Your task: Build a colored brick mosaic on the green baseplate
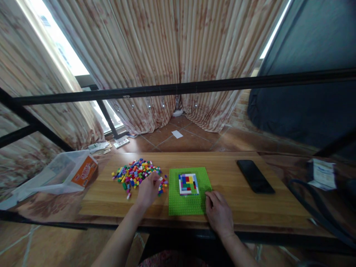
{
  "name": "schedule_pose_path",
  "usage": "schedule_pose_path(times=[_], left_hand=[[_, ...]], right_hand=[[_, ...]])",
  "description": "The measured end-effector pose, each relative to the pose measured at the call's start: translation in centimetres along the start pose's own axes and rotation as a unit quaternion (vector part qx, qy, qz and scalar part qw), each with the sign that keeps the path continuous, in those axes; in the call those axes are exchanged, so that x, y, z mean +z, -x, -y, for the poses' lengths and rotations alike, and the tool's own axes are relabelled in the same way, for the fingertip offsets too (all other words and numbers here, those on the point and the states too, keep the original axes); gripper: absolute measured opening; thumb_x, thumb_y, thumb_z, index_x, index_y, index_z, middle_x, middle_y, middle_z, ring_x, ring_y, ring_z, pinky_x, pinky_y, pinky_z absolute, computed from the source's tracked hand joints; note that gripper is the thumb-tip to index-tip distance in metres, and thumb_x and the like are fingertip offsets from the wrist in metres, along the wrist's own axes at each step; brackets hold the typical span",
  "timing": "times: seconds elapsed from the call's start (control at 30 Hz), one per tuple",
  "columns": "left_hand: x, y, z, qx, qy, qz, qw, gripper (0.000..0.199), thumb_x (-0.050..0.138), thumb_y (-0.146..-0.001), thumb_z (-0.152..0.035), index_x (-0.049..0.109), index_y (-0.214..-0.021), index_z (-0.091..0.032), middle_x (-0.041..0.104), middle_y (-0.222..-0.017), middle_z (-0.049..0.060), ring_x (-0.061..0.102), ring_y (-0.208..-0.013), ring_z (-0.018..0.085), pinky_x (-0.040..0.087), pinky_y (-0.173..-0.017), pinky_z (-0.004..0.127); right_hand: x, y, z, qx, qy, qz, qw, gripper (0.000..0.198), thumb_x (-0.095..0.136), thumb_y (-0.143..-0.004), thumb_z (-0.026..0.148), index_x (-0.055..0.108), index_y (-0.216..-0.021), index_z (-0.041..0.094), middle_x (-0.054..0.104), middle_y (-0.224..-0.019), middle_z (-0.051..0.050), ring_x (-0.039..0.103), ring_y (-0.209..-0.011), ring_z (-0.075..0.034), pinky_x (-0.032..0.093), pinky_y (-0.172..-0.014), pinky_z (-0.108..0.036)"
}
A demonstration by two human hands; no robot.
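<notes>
My left hand is over the right side of a pile of small coloured toy bricks. Its fingers are pinched together; a small whitish brick shows by the fingertips, but I cannot tell whether it is held. A green studded baseplate lies flat to the right of the pile. On it sits a low square of bricks, with a mostly white border and red, yellow, blue and green pieces inside. My right hand rests on the table with curled fingers, thumb and forefinger at the baseplate's right edge.
The wooden table also bears a black phone on the right. Left of it stands a clear plastic box with an orange label. A dark metal rail crosses beyond the table, before curtains. Papers lie on the floor.
</notes>
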State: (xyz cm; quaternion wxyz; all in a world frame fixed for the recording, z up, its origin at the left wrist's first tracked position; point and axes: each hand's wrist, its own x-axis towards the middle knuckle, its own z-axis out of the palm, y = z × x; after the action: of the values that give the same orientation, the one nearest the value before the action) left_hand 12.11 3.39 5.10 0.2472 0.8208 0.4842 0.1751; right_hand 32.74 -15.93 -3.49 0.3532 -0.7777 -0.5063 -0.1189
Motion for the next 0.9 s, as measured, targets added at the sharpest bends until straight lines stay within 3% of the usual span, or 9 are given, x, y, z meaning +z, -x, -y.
schedule_pose_path(times=[0.17, 0.43, 0.63, 0.77, 0.9], left_hand=[[0.7, -0.1, -1.6, 0.022, 0.198, 0.038, 0.979, 0.026, 0.052, -0.080, -0.022, 0.070, -0.099, -0.019, 0.073, -0.090, 0.002, 0.066, -0.082, 0.017, 0.051, -0.075, 0.027], [3.0, -0.7, -3.9, 0.034, 0.230, 0.080, 0.969, 0.030, 0.054, -0.075, -0.020, 0.068, -0.102, -0.015, 0.064, -0.069, -0.001, 0.057, -0.062, 0.013, 0.043, -0.058, 0.023], [2.5, -0.4, -5.0, 0.046, 0.160, 0.081, 0.983, 0.022, 0.056, -0.080, -0.026, 0.066, -0.097, -0.016, 0.066, -0.073, 0.001, 0.062, -0.067, 0.015, 0.045, -0.062, 0.023], [2.3, 1.0, -6.4, 0.108, 0.053, 0.077, 0.990, 0.022, 0.058, -0.084, -0.028, 0.066, -0.102, -0.020, 0.069, -0.085, 0.002, 0.063, -0.077, 0.015, 0.046, -0.070, 0.025], [3.2, 2.1, -8.3, 0.179, -0.035, 0.096, 0.979, 0.019, 0.060, -0.085, -0.024, 0.065, -0.104, -0.022, 0.068, -0.097, 0.004, 0.063, -0.084, 0.016, 0.047, -0.073, 0.027]], right_hand=[[-0.1, 0.0, 0.2, 0.007, -0.004, 0.000, 1.000, 0.021, 0.044, -0.095, 0.021, 0.065, -0.096, 0.018, 0.064, -0.090, -0.008, 0.058, -0.087, -0.020, 0.047, -0.080, -0.032], [-0.3, -0.2, 0.5, 0.013, -0.014, 0.007, 1.000, 0.021, 0.044, -0.094, 0.019, 0.065, -0.096, 0.017, 0.064, -0.089, -0.008, 0.058, -0.087, -0.020, 0.047, -0.080, -0.032], [-0.3, -0.2, 0.6, 0.019, -0.019, 0.015, 1.000, 0.021, 0.044, -0.093, 0.016, 0.065, -0.097, 0.018, 0.064, -0.092, -0.008, 0.058, -0.089, -0.020, 0.046, -0.081, -0.032], [-0.3, -0.2, 0.6, 0.026, -0.018, 0.021, 0.999, 0.021, 0.044, -0.093, 0.016, 0.065, -0.096, 0.018, 0.063, -0.092, -0.008, 0.057, -0.089, -0.021, 0.046, -0.080, -0.031], [-0.4, -0.2, 0.6, 0.026, -0.026, 0.032, 0.999, 0.021, 0.043, -0.093, 0.017, 0.064, -0.097, 0.018, 0.063, -0.091, -0.008, 0.057, -0.088, -0.020, 0.046, -0.080, -0.031]])
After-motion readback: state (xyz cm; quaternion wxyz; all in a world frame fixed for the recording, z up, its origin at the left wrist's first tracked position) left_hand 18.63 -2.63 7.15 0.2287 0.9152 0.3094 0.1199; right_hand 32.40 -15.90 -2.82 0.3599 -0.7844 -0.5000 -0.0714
